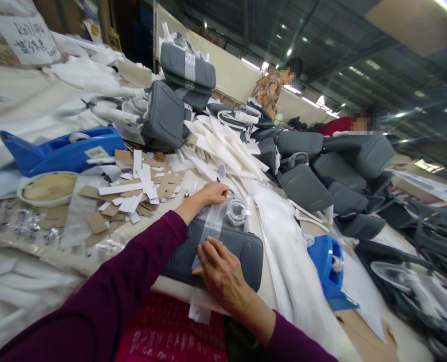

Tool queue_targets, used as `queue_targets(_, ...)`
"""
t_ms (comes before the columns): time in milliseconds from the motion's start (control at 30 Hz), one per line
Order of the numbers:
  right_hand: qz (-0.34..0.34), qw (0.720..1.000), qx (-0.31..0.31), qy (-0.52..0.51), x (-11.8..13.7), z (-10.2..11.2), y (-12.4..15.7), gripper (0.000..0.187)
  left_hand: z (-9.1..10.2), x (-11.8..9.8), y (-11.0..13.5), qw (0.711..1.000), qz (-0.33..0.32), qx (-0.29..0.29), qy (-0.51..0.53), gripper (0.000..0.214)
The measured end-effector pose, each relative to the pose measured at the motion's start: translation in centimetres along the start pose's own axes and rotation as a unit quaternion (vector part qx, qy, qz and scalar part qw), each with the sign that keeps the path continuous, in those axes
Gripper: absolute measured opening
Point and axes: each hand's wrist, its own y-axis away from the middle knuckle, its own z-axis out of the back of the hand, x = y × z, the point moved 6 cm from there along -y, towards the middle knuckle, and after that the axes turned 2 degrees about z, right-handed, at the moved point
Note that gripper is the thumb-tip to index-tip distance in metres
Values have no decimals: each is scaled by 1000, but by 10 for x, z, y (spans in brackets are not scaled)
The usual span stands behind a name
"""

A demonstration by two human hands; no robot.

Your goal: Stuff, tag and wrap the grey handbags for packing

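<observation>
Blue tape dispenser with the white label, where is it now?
In the head view, the blue tape dispenser is on the left, just beyond the round dish and left of the scattered card strips.

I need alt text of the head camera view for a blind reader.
A person's right hand rests on clear tape across a gray bag; the left hand curls near its far edge. More gray bags lie beyond.
</observation>
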Motion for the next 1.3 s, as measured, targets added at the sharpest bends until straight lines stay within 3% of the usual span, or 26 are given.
queue_targets(133,-35,999,5,-37,5,-1,12,54,20,-27,22,997,-70,-28,18,32)
queue_targets(233,-47,997,-3,-57,5,0,14,48,30,-47,72,985,-164,-38,46,38)
queue_targets(367,-44,996,-17,-81,2,6,17,38,13,-44,147,977,-213,0,-1,40)
queue_targets(467,-59,993,-22,-104,7,16,31,35,-4,-35,178,967,-253,6,-34,40)
queue_targets(533,-88,989,-21,-118,18,20,48,44,-11,-33,183,961,-271,4,-45,40)
queue_targets(633,-133,986,-20,-102,47,15,78,76,-12,-34,183,958,-284,2,-45,42)
queue_targets(667,-145,985,-28,-86,57,11,86,79,-12,-35,182,957,-286,4,-45,43)
queue_targets(767,-173,980,-88,-34,73,-2,98,56,-11,-37,184,956,-288,5,-54,46)
queue_targets(933,-174,968,-177,-33,68,-8,88,31,-10,-40,189,954,-294,2,-52,52)
queue_targets(1100,-178,968,-176,-29,67,-4,79,21,-13,-42,193,950,-306,32,-60,57)
queue_targets(1300,-187,972,-140,-17,71,-4,74,25,-17,-41,189,954,-282,61,-81,56)
